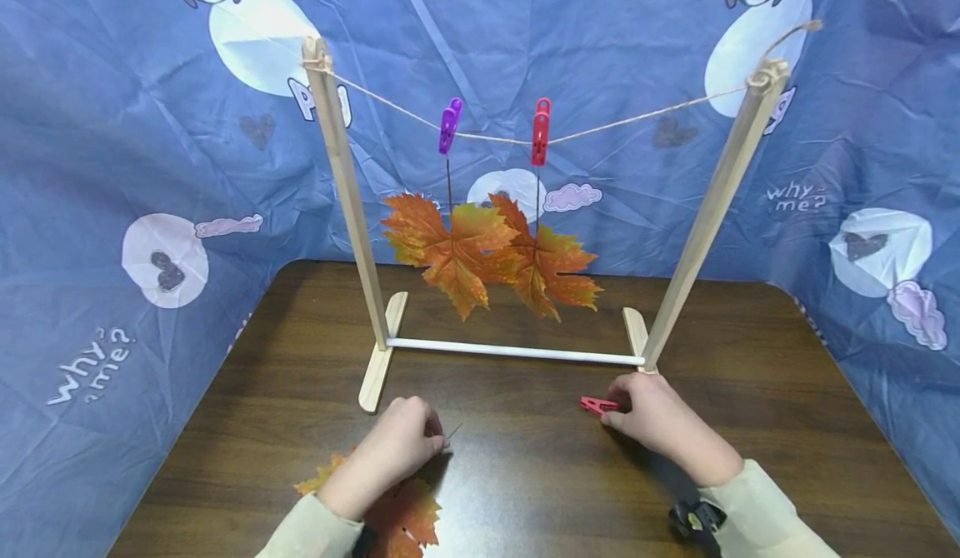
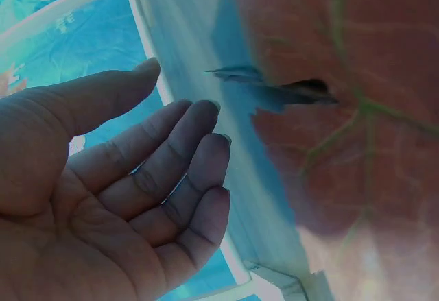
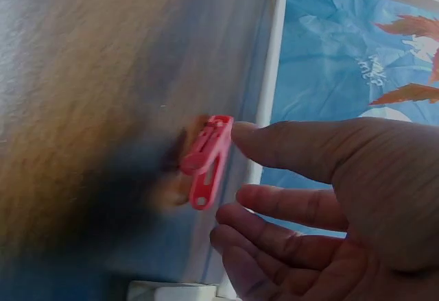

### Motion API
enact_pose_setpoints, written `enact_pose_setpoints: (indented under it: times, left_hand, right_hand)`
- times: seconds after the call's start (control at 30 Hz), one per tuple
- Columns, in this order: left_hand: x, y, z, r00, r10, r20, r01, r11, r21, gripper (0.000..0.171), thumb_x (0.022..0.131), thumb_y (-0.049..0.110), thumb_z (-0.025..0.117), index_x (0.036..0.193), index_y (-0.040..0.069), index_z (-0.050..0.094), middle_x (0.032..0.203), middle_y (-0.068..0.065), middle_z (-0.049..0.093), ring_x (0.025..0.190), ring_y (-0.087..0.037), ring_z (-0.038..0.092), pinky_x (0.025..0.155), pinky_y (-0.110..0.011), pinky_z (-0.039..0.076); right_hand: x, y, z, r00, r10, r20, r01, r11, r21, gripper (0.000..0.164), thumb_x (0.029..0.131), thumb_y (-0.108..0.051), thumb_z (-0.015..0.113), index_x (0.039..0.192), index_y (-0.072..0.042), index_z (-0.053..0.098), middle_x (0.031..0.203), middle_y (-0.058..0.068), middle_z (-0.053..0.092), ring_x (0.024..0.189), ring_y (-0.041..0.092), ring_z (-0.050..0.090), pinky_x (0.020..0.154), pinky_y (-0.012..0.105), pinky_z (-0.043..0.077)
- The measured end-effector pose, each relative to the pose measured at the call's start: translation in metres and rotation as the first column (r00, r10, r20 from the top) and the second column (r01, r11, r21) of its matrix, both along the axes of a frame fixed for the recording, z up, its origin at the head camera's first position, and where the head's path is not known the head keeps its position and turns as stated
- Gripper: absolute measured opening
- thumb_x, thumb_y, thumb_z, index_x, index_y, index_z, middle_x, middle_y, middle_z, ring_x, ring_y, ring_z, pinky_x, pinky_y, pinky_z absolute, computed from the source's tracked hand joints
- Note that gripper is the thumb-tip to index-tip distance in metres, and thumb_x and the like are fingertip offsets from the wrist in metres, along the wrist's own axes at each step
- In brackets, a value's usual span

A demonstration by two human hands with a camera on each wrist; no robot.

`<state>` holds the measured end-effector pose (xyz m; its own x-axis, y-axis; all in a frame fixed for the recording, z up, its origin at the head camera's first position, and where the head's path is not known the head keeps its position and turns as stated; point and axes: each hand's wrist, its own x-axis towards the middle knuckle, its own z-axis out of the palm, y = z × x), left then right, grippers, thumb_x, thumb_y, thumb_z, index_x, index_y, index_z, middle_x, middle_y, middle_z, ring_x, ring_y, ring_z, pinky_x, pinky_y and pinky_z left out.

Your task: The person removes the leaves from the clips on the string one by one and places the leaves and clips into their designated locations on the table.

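My left hand (image 1: 405,437) hovers above an orange maple leaf (image 1: 408,512) lying on the table, its fingertips beside the thin stem. In the left wrist view the thumb and loosely bent fingers (image 2: 206,157) stand apart, with nothing between them; the leaf (image 2: 405,157) fills the right side. Near the rack's right foot, my right hand (image 1: 652,408) is at a red clothespin (image 1: 598,406). The right wrist view puts the thumb tip close to the clothespin (image 3: 209,164), while the fingers stay spread from the thumb; whether it touches cannot be told.
A wooden rack has two posts (image 1: 348,208) joined by a white bar (image 1: 517,351). From its sagging string (image 1: 637,118), a purple clothespin (image 1: 450,125) and a red clothespin (image 1: 540,132) hold two maple leaves (image 1: 457,250) by their stems. Blue patterned cloth (image 1: 225,333) hangs behind the table (image 1: 525,475).
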<state>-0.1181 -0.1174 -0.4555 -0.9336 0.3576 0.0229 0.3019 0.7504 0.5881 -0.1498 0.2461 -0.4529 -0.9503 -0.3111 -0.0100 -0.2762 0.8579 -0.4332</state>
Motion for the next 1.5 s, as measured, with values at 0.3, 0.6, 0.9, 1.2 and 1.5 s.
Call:
enact_pose_setpoints:
  times: [0.3,0.6,0.9,1.2,1.5]
  left_hand:
    - [-0.005,-0.002,0.014,0.997,-0.010,-0.074,0.021,0.989,0.148,0.012,0.079,0.001,0.079,0.089,-0.004,0.074,0.073,-0.003,0.070,0.065,-0.014,0.065,0.060,-0.028,0.053]
    - [-0.004,0.003,0.042,0.998,0.031,-0.062,-0.005,0.926,0.378,0.013,0.085,0.001,0.078,0.098,-0.001,0.075,0.086,-0.002,0.073,0.075,-0.012,0.068,0.070,-0.031,0.057]
    - [-0.002,0.007,0.069,0.999,0.047,0.004,-0.040,0.820,0.571,0.016,0.089,-0.001,0.075,0.104,-0.005,0.075,0.097,-0.009,0.075,0.086,-0.019,0.071,0.078,-0.030,0.057]
    - [-0.003,0.008,0.089,0.998,0.069,-0.009,-0.045,0.744,0.667,0.020,0.090,-0.001,0.075,0.109,-0.006,0.074,0.100,-0.012,0.075,0.093,-0.022,0.071,0.084,-0.030,0.055]
    - [-0.005,0.011,0.103,0.995,0.092,-0.032,-0.045,0.722,0.691,0.021,0.090,-0.001,0.074,0.111,-0.007,0.073,0.101,-0.013,0.075,0.094,-0.024,0.072,0.083,-0.030,0.056]
  right_hand:
    - [0.002,-0.002,0.027,0.998,-0.029,-0.053,0.024,0.996,-0.090,0.030,0.082,-0.019,0.085,0.102,0.001,0.075,0.092,0.008,0.073,0.086,0.026,0.069,0.076,0.046,0.055]
    - [0.008,-0.001,0.068,0.990,-0.071,-0.119,0.036,0.960,-0.277,0.031,0.083,-0.015,0.086,0.107,0.000,0.075,0.094,0.005,0.074,0.085,0.024,0.071,0.074,0.041,0.058]
    - [0.015,-0.001,0.111,0.979,-0.077,-0.191,0.009,0.943,-0.334,0.033,0.086,-0.022,0.084,0.113,-0.005,0.075,0.106,0.006,0.074,0.086,0.018,0.070,0.074,0.036,0.058]
    - [0.014,-0.005,0.141,0.955,-0.071,-0.287,-0.037,0.934,-0.355,0.026,0.087,-0.019,0.084,0.109,-0.008,0.076,0.096,-0.002,0.074,0.081,0.013,0.069,0.068,0.021,0.053]
    - [0.013,-0.009,0.161,0.943,-0.063,-0.326,-0.069,0.922,-0.380,0.029,0.087,-0.017,0.084,0.113,-0.008,0.076,0.100,0.000,0.075,0.084,0.010,0.070,0.069,0.018,0.052]
